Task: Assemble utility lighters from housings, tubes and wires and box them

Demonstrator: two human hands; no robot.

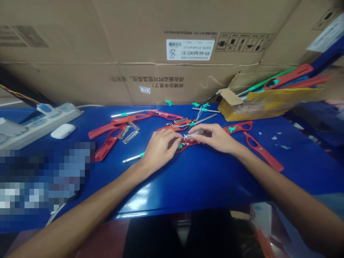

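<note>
My right hand (217, 139) is closed on a small clear fuel tank (195, 134) from a long-nosed lighter. My left hand (162, 146) pinches at the tank's white valve end; what its fingertips hold is too small to make out. Beneath both hands lies an open red lighter half-shell (189, 144) with green and white parts inside. From it a metal lighter tube (131, 158) with a green piece sticks out past my left hand. Just behind are another red shell (172, 127), thin white wires (198, 114) and a second metal tube (205, 119).
Red shells (103, 130) and clear tanks (131, 137) lie at left, near a white case (63, 131) and power strip (37, 122). At right, a red shell (264, 154) lies before a yellow-taped box (268, 104) of lighters. A large carton (134, 43) stands behind.
</note>
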